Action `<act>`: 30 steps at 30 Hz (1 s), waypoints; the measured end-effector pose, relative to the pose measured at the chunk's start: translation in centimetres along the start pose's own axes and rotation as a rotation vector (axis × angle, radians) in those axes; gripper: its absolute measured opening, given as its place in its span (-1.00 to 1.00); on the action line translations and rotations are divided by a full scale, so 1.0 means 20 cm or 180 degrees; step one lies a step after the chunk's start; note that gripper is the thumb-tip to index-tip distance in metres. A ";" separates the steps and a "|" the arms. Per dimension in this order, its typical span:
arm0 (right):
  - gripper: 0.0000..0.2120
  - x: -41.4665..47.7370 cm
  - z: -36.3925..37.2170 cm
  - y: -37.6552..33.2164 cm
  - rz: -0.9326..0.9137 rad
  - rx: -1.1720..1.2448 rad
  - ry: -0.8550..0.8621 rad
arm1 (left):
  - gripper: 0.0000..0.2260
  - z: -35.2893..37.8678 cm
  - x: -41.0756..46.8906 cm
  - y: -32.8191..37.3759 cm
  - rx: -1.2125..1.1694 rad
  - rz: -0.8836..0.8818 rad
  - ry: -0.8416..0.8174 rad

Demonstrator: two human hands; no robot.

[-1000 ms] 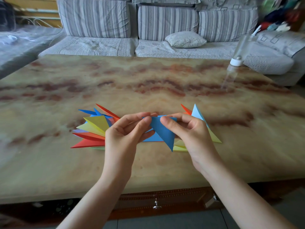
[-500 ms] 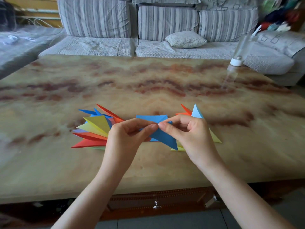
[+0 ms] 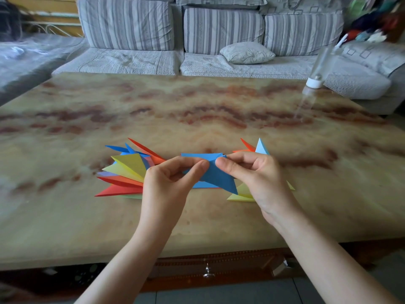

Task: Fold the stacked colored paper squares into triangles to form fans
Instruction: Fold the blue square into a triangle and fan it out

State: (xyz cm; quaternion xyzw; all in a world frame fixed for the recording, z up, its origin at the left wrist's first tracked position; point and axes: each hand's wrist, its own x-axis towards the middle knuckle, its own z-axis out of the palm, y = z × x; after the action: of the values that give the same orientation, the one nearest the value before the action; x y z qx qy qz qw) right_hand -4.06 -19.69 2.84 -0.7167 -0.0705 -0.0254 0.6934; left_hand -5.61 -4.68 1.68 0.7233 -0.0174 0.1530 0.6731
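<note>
We see both hands raised just above the middle of the surface (image 3: 197,110), meeting over a blue paper (image 3: 221,178). The left hand (image 3: 173,178) pinches the paper's left part between thumb and forefinger. The right hand (image 3: 256,178) pinches the upper edge just beside it, so the two thumbs nearly touch. The paper is folded, and one sharp corner points down and to the right, past the right thumb.

Under the hands lies the stack of squares (image 3: 201,156), flat on the surface with a blue sheet on top. We can make out its far edge above the knuckles and a strip of its near edge below the held paper.

To the left of the stack a fan of folded triangles (image 3: 127,170) spreads out in yellow, red, orange and blue, their tips pointing left and away. To the right lies a smaller group, partly hidden by the right hand: yellow triangles (image 3: 240,194) at the near side, and a pale blue triangle (image 3: 260,148) and an orange one (image 3: 247,147) at the far side.

At the far right edge of the surface stands a clear bottle (image 3: 315,69) with a white cap. Behind it runs a grey striped sofa (image 3: 131,60) with a small pillow (image 3: 247,52) on the seat.
</note>
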 end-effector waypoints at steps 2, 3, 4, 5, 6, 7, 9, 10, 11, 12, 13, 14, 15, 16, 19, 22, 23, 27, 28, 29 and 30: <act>-0.92 0.00 -0.01 0.00 0.0138 0.0157 -0.0095 | -0.93 0.00 0.00 -0.01 -0.0041 -0.0025 0.0017; -0.90 0.00 -0.01 -0.01 0.0195 0.0225 -0.0125 | -0.93 0.00 0.00 -0.01 -0.0048 -0.0025 0.0028; -0.91 0.00 -0.01 0.00 0.0209 0.0237 -0.0124 | -0.93 0.00 0.00 -0.01 -0.0058 -0.0031 0.0033; -0.94 0.00 -0.01 0.00 0.0208 0.0231 -0.0096 | -0.93 0.00 0.00 -0.01 -0.0067 -0.0044 0.0029; -0.96 0.00 -0.01 0.00 0.0171 0.0187 -0.0056 | -0.93 0.00 0.00 -0.01 -0.0074 -0.0059 0.0022; -0.94 0.00 -0.01 0.00 0.0140 0.0138 -0.0011 | -0.93 0.00 0.00 -0.01 -0.0087 -0.0082 0.0010; -0.92 0.00 -0.01 0.00 0.0093 0.0038 0.0047 | -0.94 0.00 -0.01 -0.02 -0.0147 -0.0151 -0.0022; -0.91 0.00 -0.01 0.00 0.0087 0.0015 0.0059 | -0.95 0.01 -0.01 -0.02 -0.0166 -0.0170 -0.0029; -0.91 0.00 -0.01 0.00 0.0107 0.0031 0.0064 | -0.95 0.01 -0.01 -0.02 -0.0171 -0.0175 -0.0024; -0.92 0.00 -0.01 0.00 0.0140 0.0063 0.0054 | -0.94 0.01 -0.01 -0.02 -0.0168 -0.0172 -0.0004; -0.92 0.00 -0.01 0.00 0.0197 0.0097 0.0023 | -0.94 0.00 0.00 -0.02 -0.0170 -0.0175 0.0022; -0.93 0.00 -0.01 0.00 0.0248 0.0119 -0.0019 | -0.94 0.00 0.00 -0.02 -0.0173 -0.0174 0.0052; -0.93 0.00 -0.01 0.00 0.0284 0.0130 -0.0049 | -0.94 0.00 0.00 -0.02 -0.0177 -0.0178 0.0077; -0.93 0.00 -0.01 0.00 0.0274 0.0122 -0.0044 | -0.94 0.00 0.01 -0.03 -0.0188 -0.0183 0.0089; -0.92 0.00 -0.02 0.01 0.0130 -0.0037 0.0081 | -0.94 0.00 0.01 -0.02 -0.0246 -0.0256 0.0009; -0.91 0.00 -0.02 0.03 0.0004 -0.0239 0.0113 | -0.92 -0.01 0.02 -0.02 -0.0280 -0.0524 -0.0215; -0.91 0.00 -0.02 0.03 -0.0047 -0.0319 0.0097 | -0.90 -0.02 0.03 -0.02 -0.0223 -0.0593 -0.0291; -0.91 0.00 -0.01 0.04 -0.0204 -0.0550 -0.0048 | -0.94 -0.03 0.04 0.00 0.0162 -0.0388 -0.0501; -0.92 -0.01 0.00 0.04 -0.0211 -0.0554 -0.0100 | -0.95 -0.03 0.04 0.00 0.0191 -0.0296 -0.0531; -0.93 -0.01 0.00 0.04 -0.0221 -0.0558 -0.0153 | -0.95 -0.03 0.03 0.01 0.0224 -0.0219 -0.0544; -0.93 -0.02 0.01 0.04 -0.0249 -0.0578 -0.0185 | -0.95 -0.02 0.04 0.01 0.0280 -0.0150 -0.0540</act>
State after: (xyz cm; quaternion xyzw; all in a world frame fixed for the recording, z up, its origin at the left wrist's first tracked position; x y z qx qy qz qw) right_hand -4.33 -19.54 1.95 -0.7737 -0.1159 -0.0379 0.6217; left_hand -5.05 -4.12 2.03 0.7628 -0.0506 0.0759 0.6402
